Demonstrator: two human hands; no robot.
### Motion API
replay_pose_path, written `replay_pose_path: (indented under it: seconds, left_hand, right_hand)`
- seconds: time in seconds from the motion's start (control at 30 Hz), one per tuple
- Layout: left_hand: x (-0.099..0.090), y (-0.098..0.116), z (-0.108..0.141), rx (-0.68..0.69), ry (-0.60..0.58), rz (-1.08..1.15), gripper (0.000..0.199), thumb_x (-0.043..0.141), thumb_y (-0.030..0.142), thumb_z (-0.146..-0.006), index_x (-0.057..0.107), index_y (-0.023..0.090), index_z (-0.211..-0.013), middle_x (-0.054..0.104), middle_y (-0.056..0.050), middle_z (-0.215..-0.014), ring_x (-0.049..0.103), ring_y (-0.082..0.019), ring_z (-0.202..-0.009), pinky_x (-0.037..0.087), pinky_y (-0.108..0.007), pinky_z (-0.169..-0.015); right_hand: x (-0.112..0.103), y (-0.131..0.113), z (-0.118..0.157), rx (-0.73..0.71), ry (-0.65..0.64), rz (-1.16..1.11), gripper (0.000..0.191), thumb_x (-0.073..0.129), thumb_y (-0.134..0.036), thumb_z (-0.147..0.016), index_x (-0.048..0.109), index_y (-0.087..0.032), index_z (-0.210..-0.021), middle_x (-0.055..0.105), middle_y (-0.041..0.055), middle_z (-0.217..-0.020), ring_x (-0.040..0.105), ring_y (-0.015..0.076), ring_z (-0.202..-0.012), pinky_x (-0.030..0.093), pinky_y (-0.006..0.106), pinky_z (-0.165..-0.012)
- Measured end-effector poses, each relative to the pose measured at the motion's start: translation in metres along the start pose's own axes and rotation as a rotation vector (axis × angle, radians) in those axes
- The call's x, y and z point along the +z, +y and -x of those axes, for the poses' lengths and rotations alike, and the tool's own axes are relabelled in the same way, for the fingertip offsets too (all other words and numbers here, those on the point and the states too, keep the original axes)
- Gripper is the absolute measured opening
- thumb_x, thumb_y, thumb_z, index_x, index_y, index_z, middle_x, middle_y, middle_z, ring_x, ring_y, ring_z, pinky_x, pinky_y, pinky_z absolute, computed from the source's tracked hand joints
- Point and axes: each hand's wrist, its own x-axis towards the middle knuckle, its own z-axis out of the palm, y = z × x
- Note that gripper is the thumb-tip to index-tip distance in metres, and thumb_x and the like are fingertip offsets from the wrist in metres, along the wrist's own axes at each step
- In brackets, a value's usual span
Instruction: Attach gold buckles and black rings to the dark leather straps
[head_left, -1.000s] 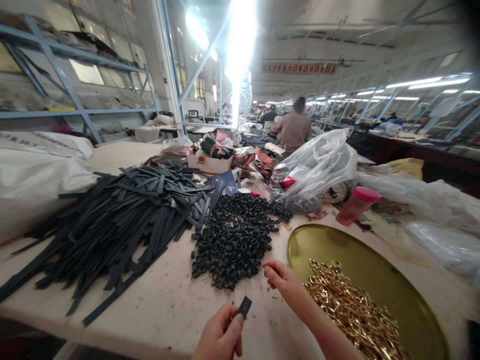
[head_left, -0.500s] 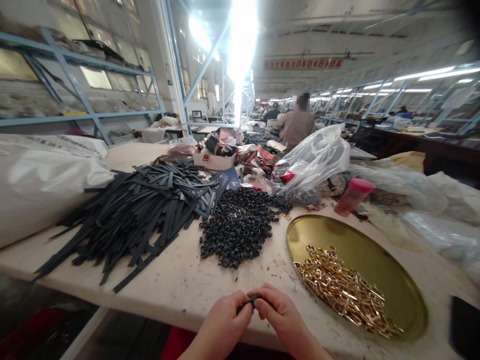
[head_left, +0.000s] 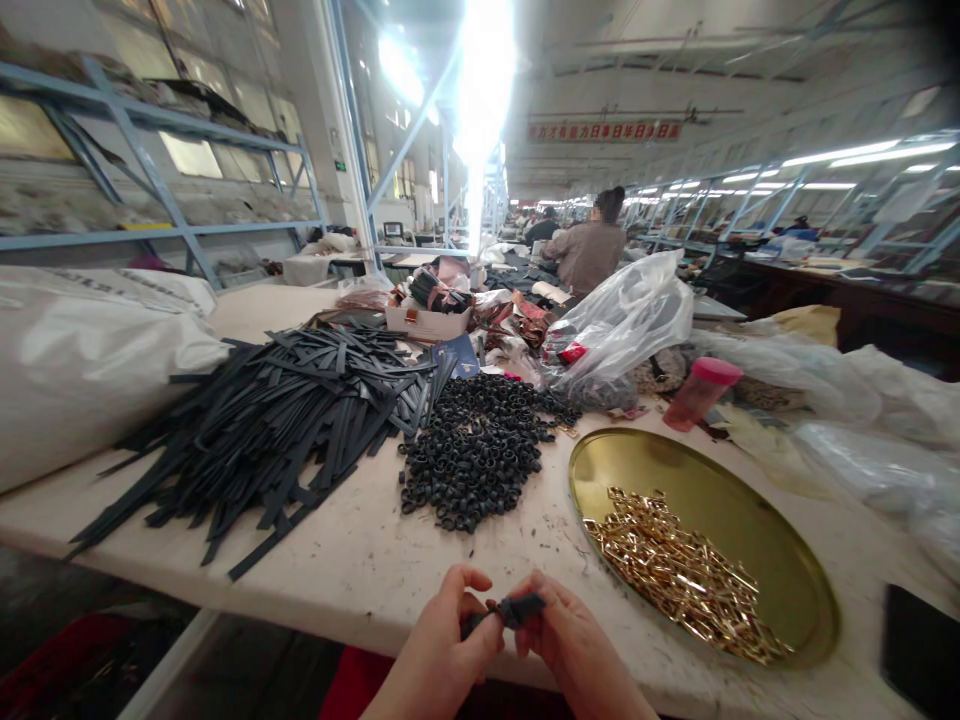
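Both hands meet at the table's front edge, around one small dark strip (head_left: 517,608). My left hand (head_left: 454,635) pinches its left part between thumb and fingers, the index finger raised. The right part lies in the closed fingers of my right hand (head_left: 566,630). Beyond them is a heap of small black loops (head_left: 472,450). Long black strips (head_left: 300,410) are piled to the left. To the right, gold metal buckles (head_left: 690,575) lie on a round gold tray (head_left: 735,500).
A white sack (head_left: 90,370) fills the left side. Farther back are a box (head_left: 427,322), a clear plastic bag (head_left: 630,320) and a pink-lidded jar (head_left: 701,395). A dark flat object (head_left: 919,650) lies at the right edge. A person (head_left: 592,250) sits beyond the table.
My left index finger has lifted, and more of the dark strip shows between my hands. My right hand has turned slightly around it. The view has shifted a little.
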Motion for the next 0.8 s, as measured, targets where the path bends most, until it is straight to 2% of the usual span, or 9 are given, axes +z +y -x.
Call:
replay_pose_path:
  seconds: [0.07, 0.2, 0.27, 0.4, 0.5, 0.6, 0.67, 0.73, 0.8]
  left_hand:
    - [-0.001, -0.001, -0.001, 0.008, 0.026, -0.042, 0.018, 0.049, 0.029, -0.075, 0.039, 0.020, -0.088, 0.053, 0.005, -0.059, 0.045, -0.009, -0.047, 0.034, -0.019, -0.044]
    - [-0.005, -0.005, -0.004, -0.020, 0.049, -0.173, 0.016, 0.052, 0.031, -0.074, 0.044, 0.019, -0.079, 0.051, 0.005, -0.056, 0.047, -0.011, -0.053, 0.032, -0.020, -0.049]
    - [-0.007, -0.008, -0.007, -0.030, 0.038, -0.208, 0.016, 0.052, 0.032, -0.074, 0.046, 0.018, -0.075, 0.053, 0.004, -0.057, 0.048, -0.012, -0.055, 0.032, -0.021, -0.050]
    - [-0.008, -0.008, -0.012, -0.056, 0.022, -0.178, 0.015, 0.054, 0.031, -0.072, 0.051, 0.016, -0.071, 0.055, 0.002, -0.060, 0.048, -0.012, -0.057, 0.033, -0.021, -0.051]
    - [-0.009, -0.003, -0.014, -0.100, -0.037, 0.012, 0.019, 0.055, 0.034, -0.071, 0.052, 0.015, -0.073, 0.055, 0.002, -0.060, 0.045, -0.010, -0.053, 0.033, -0.021, -0.050]
    - [-0.009, 0.000, -0.016, -0.134, -0.095, 0.216, 0.022, 0.058, 0.031, -0.068, 0.053, 0.014, -0.080, 0.057, 0.001, -0.065, 0.045, -0.009, -0.053, 0.036, -0.021, -0.050]
    - [-0.010, -0.001, -0.017, -0.150, -0.115, 0.274, 0.022, 0.060, 0.028, -0.067, 0.055, 0.013, -0.081, 0.058, 0.001, -0.067, 0.048, -0.010, -0.056, 0.038, -0.022, -0.053]
    - [-0.011, -0.005, -0.017, -0.169, -0.125, 0.296, 0.022, 0.060, 0.028, -0.067, 0.056, 0.012, -0.082, 0.058, 0.001, -0.065, 0.050, -0.010, -0.056, 0.038, -0.022, -0.054]
    - [-0.012, -0.010, -0.017, -0.191, -0.140, 0.309, 0.023, 0.061, 0.028, -0.068, 0.057, 0.012, -0.083, 0.059, 0.002, -0.064, 0.051, -0.009, -0.055, 0.037, -0.021, -0.053]
  right_hand:
    - [-0.001, 0.003, -0.001, 0.075, -0.020, -0.058, 0.030, 0.072, -0.044, -0.061, 0.061, -0.017, -0.068, 0.055, -0.0044, -0.056, 0.044, 0.0070, -0.048, 0.033, 0.019, -0.048]
    - [-0.001, 0.010, -0.003, 0.254, -0.148, -0.194, 0.035, 0.073, -0.043, -0.059, 0.061, -0.016, -0.079, 0.056, -0.0037, -0.059, 0.045, 0.0059, -0.047, 0.031, 0.018, -0.047]
    - [0.000, 0.012, -0.004, 0.274, -0.177, -0.238, 0.033, 0.074, -0.041, -0.059, 0.060, -0.015, -0.072, 0.055, -0.0031, -0.058, 0.045, 0.0063, -0.048, 0.031, 0.018, -0.048]
    - [0.000, 0.007, -0.007, 0.259, -0.154, -0.226, 0.034, 0.076, -0.039, -0.056, 0.053, -0.015, -0.064, 0.054, -0.0038, -0.056, 0.047, 0.0076, -0.051, 0.033, 0.019, -0.052]
    - [-0.002, 0.004, -0.013, 0.153, -0.047, -0.055, 0.033, 0.070, -0.044, -0.063, 0.051, -0.016, -0.065, 0.052, -0.0042, -0.055, 0.045, 0.0083, -0.051, 0.033, 0.020, -0.053]
    - [-0.008, 0.008, -0.022, -0.039, 0.108, 0.222, 0.033, 0.063, -0.046, -0.068, 0.045, -0.019, -0.062, 0.047, -0.0059, -0.051, 0.043, 0.0093, -0.048, 0.033, 0.022, -0.050]
    - [-0.012, 0.013, -0.025, -0.152, 0.191, 0.408, 0.028, 0.062, -0.043, -0.068, 0.046, -0.020, -0.069, 0.045, -0.0067, -0.053, 0.043, 0.0104, -0.048, 0.034, 0.022, -0.049]
    - [-0.016, 0.016, -0.025, -0.219, 0.196, 0.574, 0.024, 0.059, -0.039, -0.071, 0.050, -0.020, -0.083, 0.046, -0.0062, -0.057, 0.044, 0.0115, -0.051, 0.034, 0.023, -0.050]
    - [-0.019, 0.015, -0.024, -0.217, 0.100, 0.684, 0.022, 0.052, -0.037, -0.075, 0.051, -0.020, -0.089, 0.044, -0.0061, -0.057, 0.043, 0.0116, -0.052, 0.033, 0.023, -0.051]
